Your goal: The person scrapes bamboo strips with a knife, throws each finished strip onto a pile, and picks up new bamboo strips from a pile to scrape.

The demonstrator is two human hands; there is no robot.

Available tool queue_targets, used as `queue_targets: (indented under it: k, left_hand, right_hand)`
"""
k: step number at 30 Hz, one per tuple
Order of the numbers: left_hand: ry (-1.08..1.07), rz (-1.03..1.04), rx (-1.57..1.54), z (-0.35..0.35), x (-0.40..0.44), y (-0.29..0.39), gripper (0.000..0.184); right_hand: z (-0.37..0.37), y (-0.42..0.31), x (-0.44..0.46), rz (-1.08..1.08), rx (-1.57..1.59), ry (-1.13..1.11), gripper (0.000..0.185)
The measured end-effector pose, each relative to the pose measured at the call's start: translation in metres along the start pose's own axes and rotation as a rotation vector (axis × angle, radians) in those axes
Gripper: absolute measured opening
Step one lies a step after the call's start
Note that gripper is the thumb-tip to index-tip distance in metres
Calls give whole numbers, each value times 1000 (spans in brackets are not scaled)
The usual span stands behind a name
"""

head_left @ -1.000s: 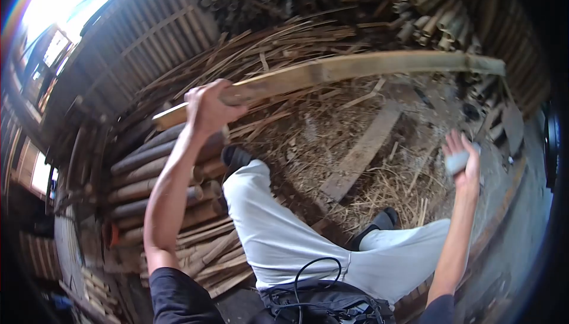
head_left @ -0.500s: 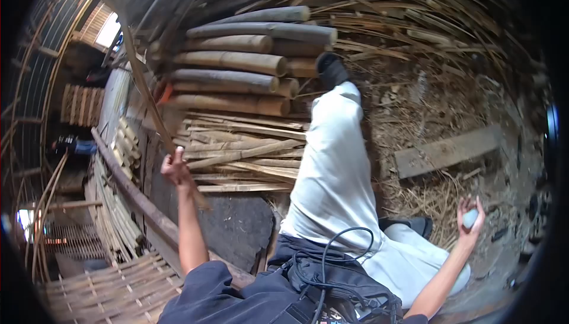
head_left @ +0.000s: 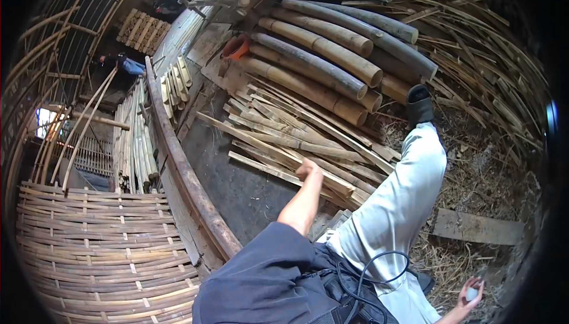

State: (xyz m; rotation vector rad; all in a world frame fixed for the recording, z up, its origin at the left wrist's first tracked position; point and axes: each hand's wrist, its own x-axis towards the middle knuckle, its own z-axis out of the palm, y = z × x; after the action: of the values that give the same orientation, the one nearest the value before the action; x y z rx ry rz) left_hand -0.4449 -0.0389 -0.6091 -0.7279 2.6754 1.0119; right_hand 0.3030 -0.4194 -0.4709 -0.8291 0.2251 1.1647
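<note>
Near the centre, my left hand (head_left: 309,172) is closed round a long split bamboo strip (head_left: 252,138), which lies slantwise over a pile of similar strips (head_left: 296,135). Part of the strip is hidden by the hand. At the lower right, my right hand (head_left: 472,293) is held out with its fingers apart, beside my leg. A pale patch or wrap (head_left: 472,294) shows across its palm; what it is cannot be made out.
Thick bamboo poles (head_left: 320,48) are stacked beyond the strips, near my foot. An orange container (head_left: 236,47) stands at their left end. A long pole (head_left: 184,173) runs beside a woven bamboo panel (head_left: 106,247). A board (head_left: 478,227) lies among shavings. Another person (head_left: 121,63) is far left.
The view has turned left. My left hand has swung the strip round and down onto the pile of strips. My right hand stays out to the side, now lower in view.
</note>
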Motion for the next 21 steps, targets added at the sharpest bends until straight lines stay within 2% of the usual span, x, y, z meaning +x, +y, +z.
queue_targets:
  k: [5, 6, 8, 9, 10, 12, 14, 15, 16, 17, 18, 19, 20, 21]
  left_hand:
    - [-237, 173, 208, -20, -74, -32, 42]
    - [-215, 63, 77, 26, -53, -53, 58]
    - [-215, 205, -19, 75, -31, -83, 72]
    - [-468, 71, -3, 43, -48, -62, 81]
    - [-532, 188, -54, 27, -60, -54, 71]
    - [-907, 14, 36, -8, -69, -29, 64]
    - [-936, 41, 202, 14, -39, -35, 45]
    - [-1048, 29, 199, 29, -7, -47, 41]
    - [-1143, 123, 319, 27, 12, -42, 43]
    - [-978, 151, 189, 6, -5, -32, 40]
    - [-928, 135, 90, 4, 5, -28, 36]
    - [-918, 344, 154, -5, 18, -17, 33]
    - [-771, 449, 212, -6, 22, -2, 33]
    - [-730, 529, 169, -4, 34, 10, 35]
  right_hand:
    - [5, 13, -15, -23, 20, 63, 15]
    - [-17, 4, -7, -42, 61, 193, 14]
    - [-9, 8, -19, -6, 79, 200, 14]
    - [-2, 14, -24, -9, 80, 191, 14]
    - [2, 17, -26, -10, 84, 182, 14]
    - [-4, 15, -24, 36, 81, 186, 14]
    - [-21, 13, -20, 51, 55, 186, 13]
    - [-16, 20, -24, 45, 100, 151, 10]
    - [-8, 22, -26, 26, 91, 235, 10]
    - [0, 24, -27, 5, 84, 319, 11]
    - [8, 25, -26, -17, 79, 401, 12]
    - [14, 28, -20, -61, 85, 479, 18]
    - [23, 32, -17, -90, 43, 521, 25]
    - [14, 31, -14, -67, 12, 484, 24]
